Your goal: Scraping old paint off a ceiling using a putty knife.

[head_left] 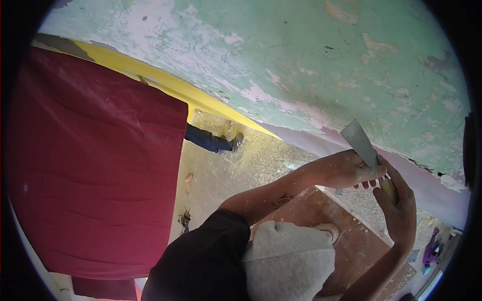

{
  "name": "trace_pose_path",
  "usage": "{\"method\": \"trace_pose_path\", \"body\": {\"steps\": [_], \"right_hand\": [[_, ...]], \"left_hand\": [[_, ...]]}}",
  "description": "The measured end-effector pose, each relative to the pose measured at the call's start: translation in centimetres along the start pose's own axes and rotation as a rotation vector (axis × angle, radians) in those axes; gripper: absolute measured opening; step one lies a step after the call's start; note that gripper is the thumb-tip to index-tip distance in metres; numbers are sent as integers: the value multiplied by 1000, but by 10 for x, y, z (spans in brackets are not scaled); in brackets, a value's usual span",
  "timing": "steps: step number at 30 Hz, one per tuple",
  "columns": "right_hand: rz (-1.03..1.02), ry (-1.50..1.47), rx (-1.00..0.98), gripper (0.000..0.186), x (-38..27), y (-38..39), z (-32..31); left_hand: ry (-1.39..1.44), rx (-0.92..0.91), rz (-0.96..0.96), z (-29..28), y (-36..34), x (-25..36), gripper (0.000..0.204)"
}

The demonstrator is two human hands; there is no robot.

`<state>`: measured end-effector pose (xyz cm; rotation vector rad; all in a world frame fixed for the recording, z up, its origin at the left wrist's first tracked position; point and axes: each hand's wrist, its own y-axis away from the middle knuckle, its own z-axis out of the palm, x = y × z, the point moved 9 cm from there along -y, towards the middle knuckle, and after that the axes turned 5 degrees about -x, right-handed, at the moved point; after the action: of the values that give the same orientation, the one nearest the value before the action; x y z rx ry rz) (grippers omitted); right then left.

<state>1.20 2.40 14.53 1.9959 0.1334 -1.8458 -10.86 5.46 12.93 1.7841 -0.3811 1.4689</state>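
A scraper with a flat metal blade (pixel 357 139) and a wooden handle (pixel 388 188) points up at a green wall (pixel 311 55) whose paint is peeling. The blade's tip lies against the lower part of the wall. My left hand (pixel 344 170) presses its fingers on the blade just above the handle. From below, my right hand (pixel 400 204) is wrapped around the handle. My left forearm comes out of a black sleeve (pixel 201 261).
A large red cloth-covered panel (pixel 95 165) fills the left. A yellow band (pixel 150 75) runs under the wall. Another person's dark trouser leg and shoe (pixel 215 142) stand on the dusty floor. Below the hands lie a brown wooden board (pixel 354 241) and a grey cloth shape (pixel 288 261).
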Motion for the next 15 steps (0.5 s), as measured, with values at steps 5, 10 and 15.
{"method": "trace_pose_path", "body": {"steps": [5,10,15], "right_hand": [[-7,-56,-48,62,26,-5,-13],[73,-65,-89,62,57,-7,-12],[21,-78,-78,64,56,-17,-15]], "left_hand": [[21,-1,33,9,-16,-20,44],[54,0,-2,12,-24,-44,44],[62,97,146,3,-30,-43,43]]}}
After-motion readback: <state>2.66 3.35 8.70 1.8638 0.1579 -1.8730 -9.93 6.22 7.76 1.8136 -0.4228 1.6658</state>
